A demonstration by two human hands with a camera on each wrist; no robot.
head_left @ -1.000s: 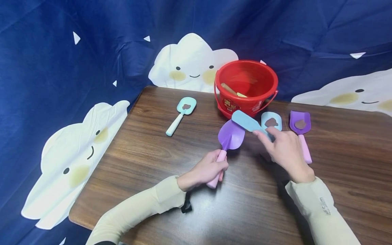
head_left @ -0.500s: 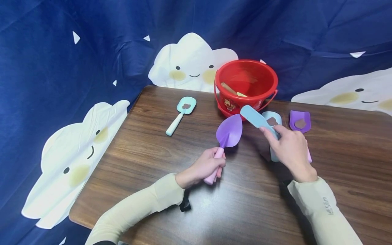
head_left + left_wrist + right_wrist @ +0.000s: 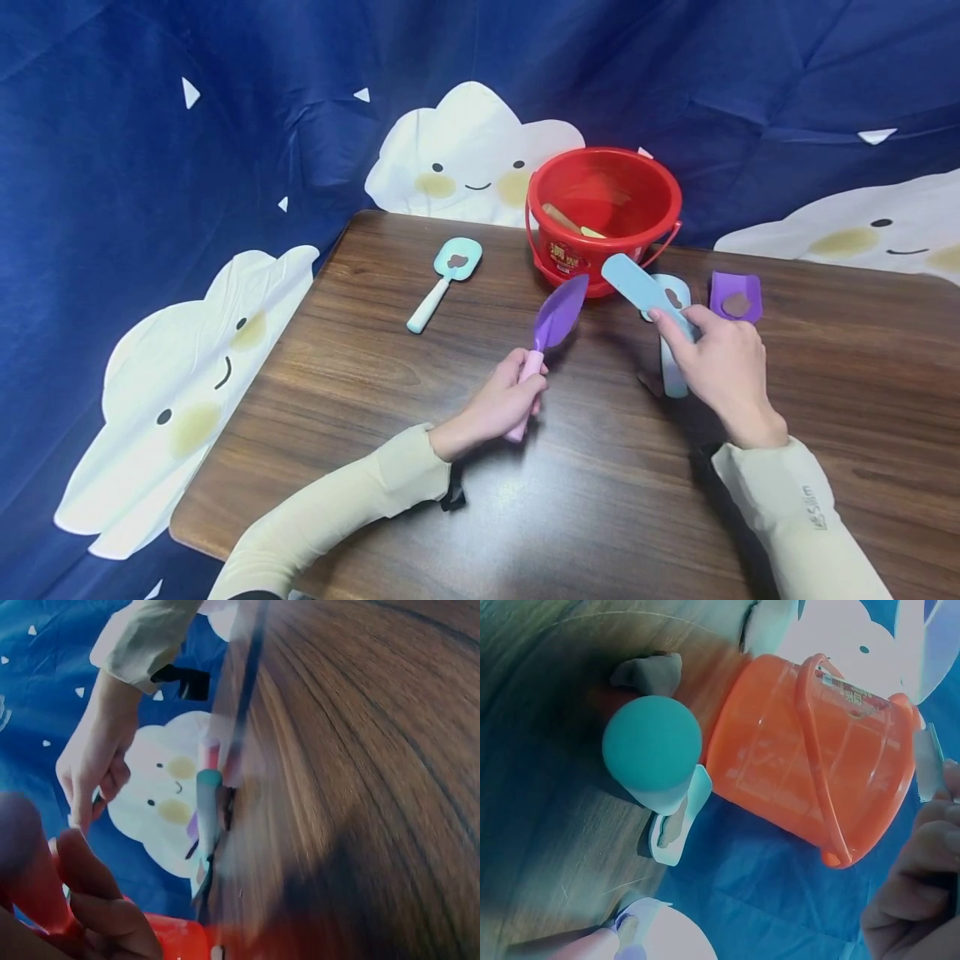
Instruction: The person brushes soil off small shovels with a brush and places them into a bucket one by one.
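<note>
My left hand (image 3: pixel 498 404) grips the pink handle of a purple trowel (image 3: pixel 561 315), its pointed blade tilted nearly edge-on in front of the red bucket (image 3: pixel 568 260). Between the thumb and fingers of my right hand (image 3: pixel 723 358) is a light blue tool with a flat, rounded blade (image 3: pixel 633 282). That blade points up and left toward the bucket; the hand hides its other end. Under it lies a light blue toy shovel (image 3: pixel 673 379), a brown patch on its scoop. A small brown lump (image 3: pixel 651 673) sits on the table beside that shovel's handle.
A purple shovel (image 3: pixel 737 287) with a brown patch lies at the right, its handle hidden by my right hand. Left of the bucket rests a mint shovel (image 3: pixel 429 307). Inside the bucket are a brown stick (image 3: pixel 560 218) and something yellow-green. Blue cloud-printed cloth hangs behind the table.
The light blue tool has moved right, away from the purple trowel's blade it overlapped. The trowel has rolled from face-on to nearly edge-on, and my left hand has shifted slightly up and left.
</note>
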